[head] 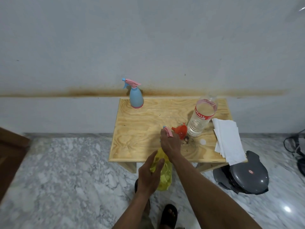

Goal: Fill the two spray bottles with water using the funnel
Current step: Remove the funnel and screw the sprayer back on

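At the table's [140, 126] ten o'clock corner a blue spray bottle [136, 98] stands upright with its pink head on, well apart from both hands. Nearer the person, the left hand [148, 175] curls round the body of a yellow spray bottle [163, 172], held just off the table's six o'clock edge; its long axis runs from six towards twelve o'clock, tilted away from the person. The right hand [170, 143] closes over the neck and pink spray head [168, 131] at the bottle's twelve o'clock end, so it is likely placed to twist the head off or on; which, the picture cannot tell. Just beside that hand, at two o'clock, the orange funnel [180, 132] lies on its side, touching or almost touching the uncapped water bottle [200, 117]. A white cap [202, 141] and folded paper towels [228, 139] lie towards three o'clock; nothing stands between hand and funnel.
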